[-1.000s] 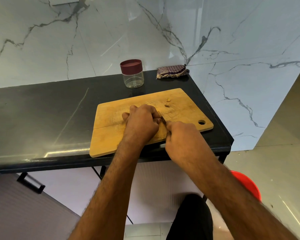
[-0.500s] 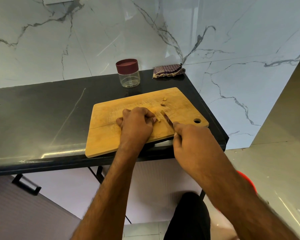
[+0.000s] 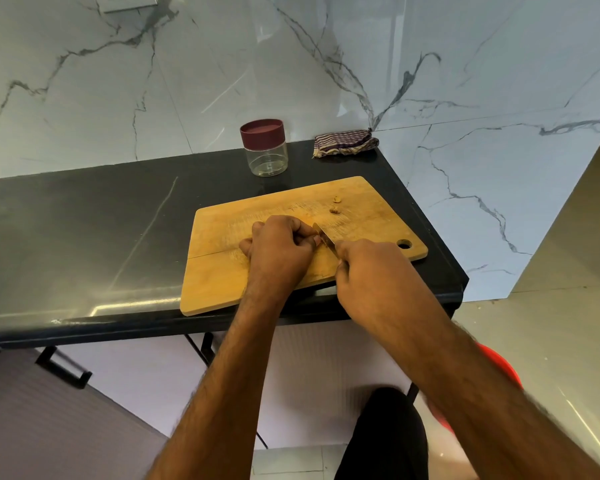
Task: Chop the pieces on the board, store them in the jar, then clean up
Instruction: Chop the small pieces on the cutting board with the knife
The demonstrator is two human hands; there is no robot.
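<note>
Your right hand [image 3: 371, 271] has its grip curled round the knife [image 3: 324, 239] handle — the blade points away from you and a little left, touching the board [image 3: 222, 271]. Your left hand [image 3: 279, 247] pinches a piece at the blade; the piece itself is hidden. Two pieces [image 3: 336, 205] lie farther back. The board sits on the black bench [image 3: 84, 220] — behind it the jar [image 3: 264, 147], lid on, and a cloth [image 3: 343, 143] by the marble wall.

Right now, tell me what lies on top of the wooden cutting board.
On the wooden cutting board lie two small brown pieces near its far edge. The left hand rests there too, beside the knife blade gripped by the right hand. Whatever the left hand steadies is covered.
</note>
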